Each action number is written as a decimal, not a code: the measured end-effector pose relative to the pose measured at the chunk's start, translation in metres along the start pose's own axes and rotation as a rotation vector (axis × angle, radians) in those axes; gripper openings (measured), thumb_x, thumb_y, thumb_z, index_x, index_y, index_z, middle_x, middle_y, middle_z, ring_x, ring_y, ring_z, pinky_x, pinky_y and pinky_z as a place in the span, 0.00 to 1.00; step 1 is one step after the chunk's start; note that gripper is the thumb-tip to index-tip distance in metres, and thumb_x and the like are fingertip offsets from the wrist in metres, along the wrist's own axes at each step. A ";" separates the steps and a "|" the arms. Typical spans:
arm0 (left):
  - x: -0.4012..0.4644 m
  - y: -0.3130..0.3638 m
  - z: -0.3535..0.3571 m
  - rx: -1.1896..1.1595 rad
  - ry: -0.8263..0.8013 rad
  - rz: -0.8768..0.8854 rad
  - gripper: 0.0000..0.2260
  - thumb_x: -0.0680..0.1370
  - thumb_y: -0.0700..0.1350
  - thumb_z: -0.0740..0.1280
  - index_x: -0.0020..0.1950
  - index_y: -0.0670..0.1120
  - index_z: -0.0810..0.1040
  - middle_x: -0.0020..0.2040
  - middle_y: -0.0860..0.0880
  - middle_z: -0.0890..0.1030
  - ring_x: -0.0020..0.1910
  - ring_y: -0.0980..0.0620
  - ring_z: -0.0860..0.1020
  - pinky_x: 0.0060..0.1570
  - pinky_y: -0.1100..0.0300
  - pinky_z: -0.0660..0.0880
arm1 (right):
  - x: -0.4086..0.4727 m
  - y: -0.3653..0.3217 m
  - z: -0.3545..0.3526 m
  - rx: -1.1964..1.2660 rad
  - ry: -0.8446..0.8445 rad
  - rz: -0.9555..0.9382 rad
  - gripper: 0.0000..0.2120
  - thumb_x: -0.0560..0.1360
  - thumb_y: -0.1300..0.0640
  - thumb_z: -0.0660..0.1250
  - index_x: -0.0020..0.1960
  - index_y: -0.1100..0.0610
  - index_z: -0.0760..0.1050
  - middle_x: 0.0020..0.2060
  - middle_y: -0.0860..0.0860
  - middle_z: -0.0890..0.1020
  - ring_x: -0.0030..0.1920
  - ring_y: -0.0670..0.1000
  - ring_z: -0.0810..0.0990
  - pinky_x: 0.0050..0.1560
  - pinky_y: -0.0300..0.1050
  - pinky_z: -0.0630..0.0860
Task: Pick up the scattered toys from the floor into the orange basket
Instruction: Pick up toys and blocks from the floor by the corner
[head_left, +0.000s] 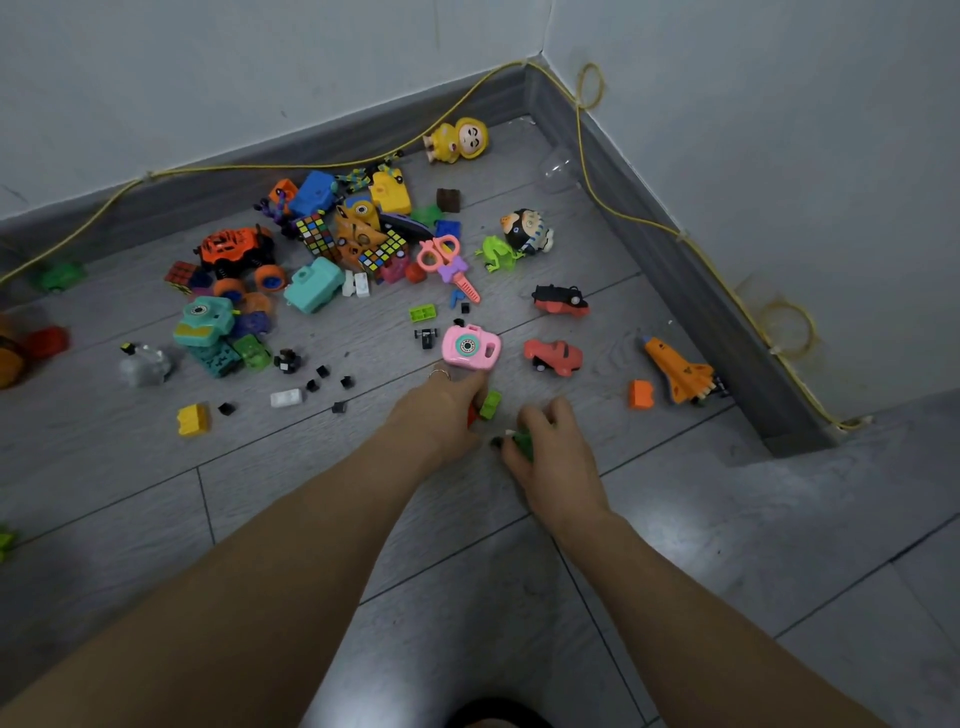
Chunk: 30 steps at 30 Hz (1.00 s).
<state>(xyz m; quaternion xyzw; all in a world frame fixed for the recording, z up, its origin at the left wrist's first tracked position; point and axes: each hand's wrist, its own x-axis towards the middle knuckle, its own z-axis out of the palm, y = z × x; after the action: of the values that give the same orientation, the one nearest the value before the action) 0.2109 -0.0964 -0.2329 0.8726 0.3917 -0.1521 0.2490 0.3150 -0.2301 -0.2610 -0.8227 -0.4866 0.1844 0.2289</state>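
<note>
— Well, where are the hands?
— Both are down on the grey plank floor (156, 467), near its middle. The left hand (441, 410) has its fingers curled round a lime-green plastic building block (490, 405), with something red just showing under the palm. The right hand (550, 447) is clenched over a dark green plastic toy (522, 441); its shape is hidden by the fingers.
— And the toys?
— A pink plastic toy camera (470, 347) lies just beyond the left hand, with a red toy car (554, 356) beside it. An orange toy space shuttle (677, 370) sits close to the grey skirting on the right edge of the floor, an orange block (641, 394) near it. The main heap is toward the far wall: an orange monster truck (236, 249), a teal toy camera (314, 284), chequered puzzle cubes (315, 235), pink toy scissors (448, 262). A yellow doll figure (457, 140) lies near the far corner. A yellow building block (193, 419) lies apart on the left.
— The orange basket?
— Nowhere I can make out for certain.
— Anything else?
— A yellow cable (584, 150) runs along the skirting.
</note>
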 end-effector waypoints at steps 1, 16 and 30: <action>-0.001 0.000 0.000 -0.004 0.005 0.012 0.16 0.73 0.49 0.72 0.56 0.53 0.70 0.59 0.46 0.69 0.51 0.45 0.74 0.51 0.52 0.75 | -0.001 0.002 -0.001 0.025 0.022 0.027 0.09 0.76 0.54 0.67 0.47 0.57 0.70 0.48 0.53 0.67 0.38 0.52 0.72 0.38 0.49 0.73; -0.013 -0.001 0.000 -0.130 0.110 0.120 0.14 0.72 0.45 0.71 0.52 0.53 0.69 0.54 0.49 0.70 0.50 0.48 0.72 0.46 0.56 0.72 | -0.032 0.010 0.006 -0.109 -0.045 -0.037 0.21 0.78 0.53 0.64 0.70 0.54 0.65 0.58 0.53 0.67 0.42 0.51 0.76 0.37 0.48 0.79; -0.003 0.011 0.008 -0.069 0.014 0.097 0.27 0.69 0.52 0.76 0.60 0.51 0.63 0.55 0.44 0.71 0.50 0.44 0.76 0.49 0.50 0.77 | -0.012 0.010 0.003 -0.012 0.077 0.043 0.09 0.78 0.56 0.63 0.57 0.57 0.74 0.50 0.55 0.72 0.39 0.55 0.76 0.38 0.52 0.77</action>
<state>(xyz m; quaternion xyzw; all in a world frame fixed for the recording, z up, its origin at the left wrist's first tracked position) 0.2172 -0.1090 -0.2352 0.8824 0.3558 -0.1200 0.2835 0.3151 -0.2449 -0.2683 -0.8409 -0.4607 0.1545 0.2385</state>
